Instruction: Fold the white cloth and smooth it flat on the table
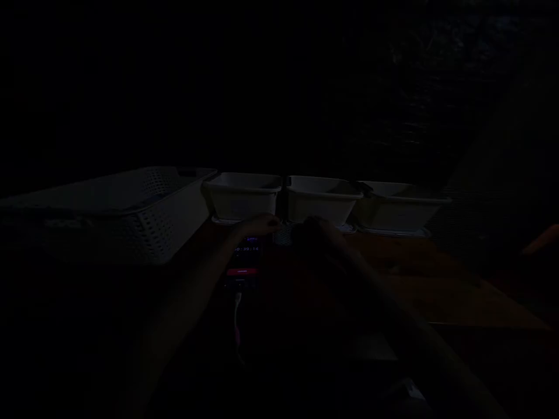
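The picture is very dark. My left hand (257, 226) reaches forward to the top end of a phone (244, 262) lying on the table, its screen lit with digits and a red bar. A cable (237, 323) runs from the phone's near end. My right hand (317, 228) lies just right of the phone, close to the left hand. The fingers of both hands are too dim to make out. Something small and pale sits between the two hands, unclear what.
A large white perforated basket (144, 227) stands at the left. Behind the hands three small white bins stand in a row: (242, 198), (321, 201), (395, 209). The wooden table (437, 291) stretches right. An orange shape (544, 238) shows at the right edge.
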`<state>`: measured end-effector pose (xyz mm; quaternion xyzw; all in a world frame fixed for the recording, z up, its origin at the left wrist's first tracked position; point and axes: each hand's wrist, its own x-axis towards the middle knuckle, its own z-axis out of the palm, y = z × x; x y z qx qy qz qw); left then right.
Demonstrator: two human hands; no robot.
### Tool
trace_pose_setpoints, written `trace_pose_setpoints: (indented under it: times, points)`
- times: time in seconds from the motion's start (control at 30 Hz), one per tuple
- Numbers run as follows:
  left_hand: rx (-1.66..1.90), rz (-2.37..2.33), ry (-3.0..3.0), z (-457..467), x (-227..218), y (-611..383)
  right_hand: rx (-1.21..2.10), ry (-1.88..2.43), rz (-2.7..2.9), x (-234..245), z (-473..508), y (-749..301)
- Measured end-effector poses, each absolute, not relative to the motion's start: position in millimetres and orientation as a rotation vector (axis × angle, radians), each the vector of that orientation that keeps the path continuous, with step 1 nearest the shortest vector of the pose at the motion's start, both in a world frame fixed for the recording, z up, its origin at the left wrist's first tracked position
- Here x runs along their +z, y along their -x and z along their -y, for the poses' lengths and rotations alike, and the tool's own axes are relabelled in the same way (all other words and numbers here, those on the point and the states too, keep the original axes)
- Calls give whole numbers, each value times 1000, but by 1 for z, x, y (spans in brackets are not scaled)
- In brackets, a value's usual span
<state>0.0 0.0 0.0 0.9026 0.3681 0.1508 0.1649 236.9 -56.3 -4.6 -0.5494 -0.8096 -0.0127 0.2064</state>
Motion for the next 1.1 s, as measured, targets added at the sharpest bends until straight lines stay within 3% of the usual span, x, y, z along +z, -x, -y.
trace_pose_setpoints:
  times: [0.43, 0.67, 1.1]
  points:
    - [610, -958, -2626, 10, 6, -10, 87, 1588, 2261, 1, 65, -232]
    - [625, -942, -2662, 14, 9, -12, -57, 1618, 2339, 0, 62, -233]
    - [621, -982, -2687, 8, 9, -4, -13, 1660, 2285, 0, 61, -232]
